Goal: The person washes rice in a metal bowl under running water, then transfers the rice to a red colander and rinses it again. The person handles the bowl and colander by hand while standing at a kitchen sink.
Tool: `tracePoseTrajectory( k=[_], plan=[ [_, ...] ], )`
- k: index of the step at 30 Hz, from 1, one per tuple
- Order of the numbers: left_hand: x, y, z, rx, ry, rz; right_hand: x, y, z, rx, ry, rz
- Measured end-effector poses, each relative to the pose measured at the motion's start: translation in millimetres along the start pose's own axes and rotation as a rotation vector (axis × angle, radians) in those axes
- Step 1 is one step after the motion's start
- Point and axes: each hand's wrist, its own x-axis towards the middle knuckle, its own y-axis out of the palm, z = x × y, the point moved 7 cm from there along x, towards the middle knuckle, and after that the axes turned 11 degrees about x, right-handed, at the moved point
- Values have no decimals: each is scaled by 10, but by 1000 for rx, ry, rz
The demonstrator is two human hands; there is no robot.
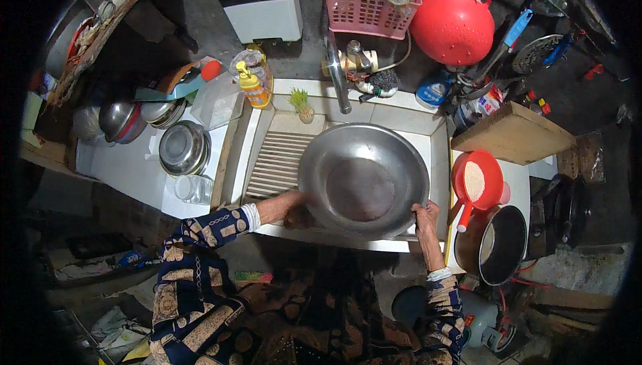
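Observation:
A wide grey metal basin (366, 179) is held over a white-tiled sink (439, 164), and its inside looks wet. My right hand (426, 214) grips the basin's lower right rim, thumb on top. At the lower left rim is my left hand (298, 203), blurred and with most fingers hidden; it appears to hold the rim. A ribbed washboard slope (273, 164) shows left of the basin. Above it, a metal faucet (337, 76) points down behind the basin's far rim.
Right of the sink are a red ladle (474, 184) holding pale grains, a deep pot (501, 244) and a wooden board (516, 131). A yellow pump bottle (252, 86) and sprouting plant (301, 104) stand behind left. Stacked metal bowls (183, 148) sit farther left.

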Motion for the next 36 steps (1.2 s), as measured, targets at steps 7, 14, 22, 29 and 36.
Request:
tracePoseTrajectory(
  k=[7, 14, 22, 29, 36],
  plan=[
    [216, -117, 91, -90, 35, -48, 235, 48, 379, -825, -15, 114],
    [-102, -347, 179, -276, -4, -223, 770, 2245, 1712, -803, -939, 267],
    [-27, -436, 20, -15, 155, -236, 1419, 3483, 1913, -1116, -980, 436],
    [-76, -423, -75, 54, 197, -197, 1692, 3437, 2155, -1282, -1034, 588],
    [345, -434, -264, 65, 693, -175, 1840, 3171, 2264, -1313, -1026, 597]
  ],
)
